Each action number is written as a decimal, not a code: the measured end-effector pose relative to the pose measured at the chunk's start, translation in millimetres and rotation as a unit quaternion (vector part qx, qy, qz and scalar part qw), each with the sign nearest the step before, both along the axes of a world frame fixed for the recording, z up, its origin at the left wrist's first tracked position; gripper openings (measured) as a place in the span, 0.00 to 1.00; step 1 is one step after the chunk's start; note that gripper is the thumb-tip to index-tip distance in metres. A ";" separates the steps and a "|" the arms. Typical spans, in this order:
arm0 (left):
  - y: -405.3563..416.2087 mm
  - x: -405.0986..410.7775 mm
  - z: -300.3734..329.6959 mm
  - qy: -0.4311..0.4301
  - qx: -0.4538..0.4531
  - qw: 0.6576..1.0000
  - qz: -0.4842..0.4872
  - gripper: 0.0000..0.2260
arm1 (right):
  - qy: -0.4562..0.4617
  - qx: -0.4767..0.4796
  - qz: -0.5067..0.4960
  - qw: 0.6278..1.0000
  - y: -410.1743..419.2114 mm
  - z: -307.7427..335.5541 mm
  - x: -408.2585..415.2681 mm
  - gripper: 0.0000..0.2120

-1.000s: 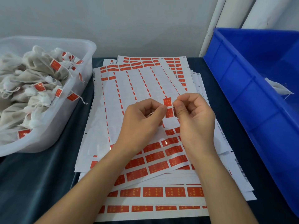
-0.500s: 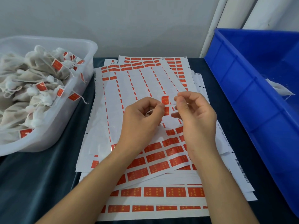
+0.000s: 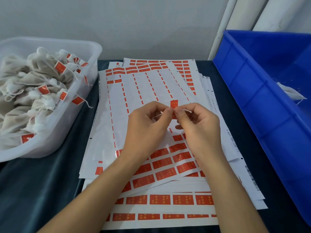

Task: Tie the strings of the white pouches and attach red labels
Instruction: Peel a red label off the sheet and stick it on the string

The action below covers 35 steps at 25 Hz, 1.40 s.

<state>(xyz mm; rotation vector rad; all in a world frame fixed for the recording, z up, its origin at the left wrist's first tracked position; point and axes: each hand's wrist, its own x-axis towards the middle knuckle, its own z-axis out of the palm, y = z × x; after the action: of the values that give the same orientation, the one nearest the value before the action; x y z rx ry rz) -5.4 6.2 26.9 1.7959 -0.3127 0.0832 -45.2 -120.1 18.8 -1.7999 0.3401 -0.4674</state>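
label sheets (image 3: 151, 91) stacked mid-table | tub (image 3: 80, 115) left of stack, pouches (image 3: 30, 91) inside | crate (image 3: 262, 105) right of stack, one pouch (image 3: 291, 93) inside | both hands (image 3: 173, 125) above stack centre | wall (image 3: 134, 22) behind

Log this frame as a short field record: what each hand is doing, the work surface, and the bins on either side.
left hand: fingertips pinch a white string and the red label
right hand: pinches the same label and string from the other side
label state: held up above the sheets, string crossing it
pouch being tagged: hidden by the hands
work surface: stack of label sheets, top sheet mostly peeled
left side: clear tub full of labelled white pouches
right side: blue crate, one white pouch visible inside
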 end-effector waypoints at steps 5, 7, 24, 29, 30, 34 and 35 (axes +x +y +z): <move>4.8 2.5 -1.6 -0.032 0.000 0.999 0.013 0.07 | 0.006 0.025 -0.010 1.000 -3.1 -0.2 0.3 0.03; 7.2 1.4 -1.2 -0.079 0.008 0.997 -0.010 0.07 | 0.004 0.043 -0.005 0.999 -3.2 0.6 0.0 0.03; 10.0 7.2 -4.0 -0.082 0.072 0.994 -0.009 0.05 | -0.021 -0.012 -0.046 0.999 -8.7 3.9 -3.4 0.05; 11.4 10.5 -1.9 -0.027 0.046 0.998 -0.032 0.04 | -0.012 -0.008 -0.037 0.999 -8.6 3.4 -1.9 0.06; 11.6 11.3 -0.8 -0.011 0.039 0.998 -0.037 0.04 | -0.013 -0.008 -0.034 0.999 -8.8 3.4 -1.8 0.06; 13.8 13.2 3.3 0.070 0.009 0.996 -0.063 0.05 | -0.012 -0.011 -0.025 1.000 -8.9 2.8 -2.3 0.06; 14.0 13.4 3.9 0.089 0.008 0.994 -0.066 0.05 | -0.011 -0.011 -0.025 1.000 -9.2 2.5 -2.4 0.06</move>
<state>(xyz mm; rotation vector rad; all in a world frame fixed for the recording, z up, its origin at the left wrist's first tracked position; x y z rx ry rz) 8.0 20.1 30.8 1.7806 -0.3041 -0.1716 -47.6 -129.3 21.3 -1.8102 0.3666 -0.5265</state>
